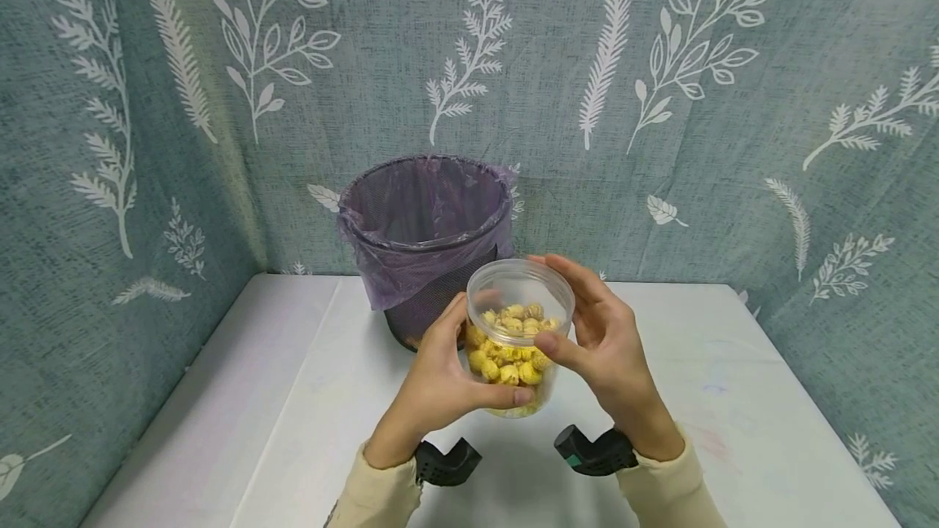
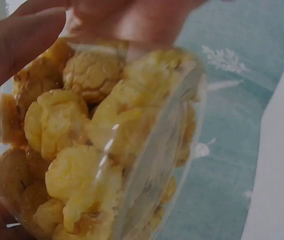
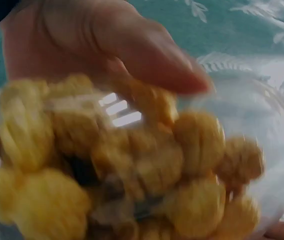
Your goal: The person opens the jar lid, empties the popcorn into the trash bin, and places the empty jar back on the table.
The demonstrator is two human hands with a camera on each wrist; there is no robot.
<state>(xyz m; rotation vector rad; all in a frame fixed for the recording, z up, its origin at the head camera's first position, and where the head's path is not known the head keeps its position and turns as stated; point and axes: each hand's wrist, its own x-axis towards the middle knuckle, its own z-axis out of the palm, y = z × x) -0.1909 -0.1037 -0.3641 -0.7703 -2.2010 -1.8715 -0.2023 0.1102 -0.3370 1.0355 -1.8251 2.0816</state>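
Observation:
A clear plastic jar (image 1: 517, 342) holds yellow popcorn (image 1: 509, 373) and leans towards the camera above the white table. My left hand (image 1: 443, 381) grips its body from the left, the thumb lying across the front low down. Around the upper rim curls my right hand (image 1: 612, 349), thumb at the near edge and fingers behind. Whether a clear lid covers the top is hard to tell. Through the jar wall, popcorn (image 2: 82, 170) fills much of the left wrist view. In the right wrist view the right thumb (image 3: 157, 62) presses against the jar.
Behind the jar, a black mesh bin (image 1: 425, 316) lined with a purple plastic bag (image 1: 389, 267) stands on the white table (image 1: 308, 398). A grey-green curtain (image 1: 557, 104) with white leaf patterns hangs along the back and sides.

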